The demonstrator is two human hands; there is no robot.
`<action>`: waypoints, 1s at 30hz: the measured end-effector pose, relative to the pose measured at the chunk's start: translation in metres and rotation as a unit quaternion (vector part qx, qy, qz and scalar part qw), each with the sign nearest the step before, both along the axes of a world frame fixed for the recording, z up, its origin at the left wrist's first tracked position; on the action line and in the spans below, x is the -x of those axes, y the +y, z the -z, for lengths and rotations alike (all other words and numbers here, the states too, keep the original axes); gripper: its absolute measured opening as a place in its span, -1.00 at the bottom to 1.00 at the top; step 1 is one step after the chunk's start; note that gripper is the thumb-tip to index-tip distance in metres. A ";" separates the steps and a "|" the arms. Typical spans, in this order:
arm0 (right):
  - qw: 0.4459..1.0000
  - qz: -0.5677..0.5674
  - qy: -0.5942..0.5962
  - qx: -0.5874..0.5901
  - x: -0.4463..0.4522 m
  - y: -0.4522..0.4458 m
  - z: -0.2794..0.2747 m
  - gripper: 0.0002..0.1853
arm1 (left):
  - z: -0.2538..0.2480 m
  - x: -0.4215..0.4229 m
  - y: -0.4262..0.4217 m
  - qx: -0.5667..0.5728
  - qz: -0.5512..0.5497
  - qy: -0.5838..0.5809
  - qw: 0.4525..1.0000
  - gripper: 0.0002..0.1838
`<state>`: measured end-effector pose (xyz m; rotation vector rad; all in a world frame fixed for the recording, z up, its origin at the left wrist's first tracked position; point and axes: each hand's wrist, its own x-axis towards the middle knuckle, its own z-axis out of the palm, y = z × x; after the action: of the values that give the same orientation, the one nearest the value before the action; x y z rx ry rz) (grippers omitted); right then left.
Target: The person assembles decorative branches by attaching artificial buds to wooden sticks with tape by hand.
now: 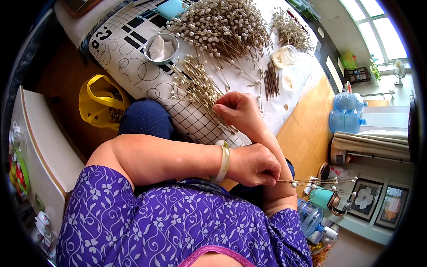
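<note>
My left hand (255, 164), with a pale bangle (221, 161) on its wrist, crosses in front of my right forearm. Its fingers are closed on a thin sprig with white buds (322, 181), which sticks out to the right. Above it, my right hand (240, 109) is closed in a pinch over a loose bundle of budded stems (198, 84) at the table's near edge. Whatever lies between those fingertips is too small to make out. A large heap of similar white-budded stems (222, 26) lies behind the bundle.
On the covered table (147, 84) are a metal bowl with white material (161, 48), a clear jar (284, 56), short brown sticks (271, 80) and another stem pile (291, 31). A yellow bag (100, 102) stands left; water bottles (347, 120) are at right.
</note>
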<state>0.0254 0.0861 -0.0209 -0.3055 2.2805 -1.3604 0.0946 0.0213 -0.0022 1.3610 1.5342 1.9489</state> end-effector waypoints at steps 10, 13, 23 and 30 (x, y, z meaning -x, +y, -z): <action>0.977 -0.012 0.177 -0.116 0.018 -0.022 0.005 -0.81 | -0.002 0.001 -0.003 0.003 -0.023 0.015 1.000 -0.90; 0.976 -0.011 0.179 -0.125 0.018 -0.025 0.006 -0.82 | -0.003 0.002 -0.004 0.006 -0.022 0.013 1.000 -0.90; 0.979 0.003 0.175 -0.103 0.020 -0.027 0.005 -0.83 | 0.000 0.004 -0.003 0.014 -0.023 0.024 0.999 -0.90; 1.000 0.020 0.010 0.015 0.018 -0.002 -0.014 -0.86 | -0.001 0.004 -0.002 0.003 -0.006 0.027 1.000 -0.91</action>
<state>0.0069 0.0845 -0.0073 -0.2845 2.2967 -1.4184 0.0904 0.0195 -0.0009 1.4166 1.5740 1.9289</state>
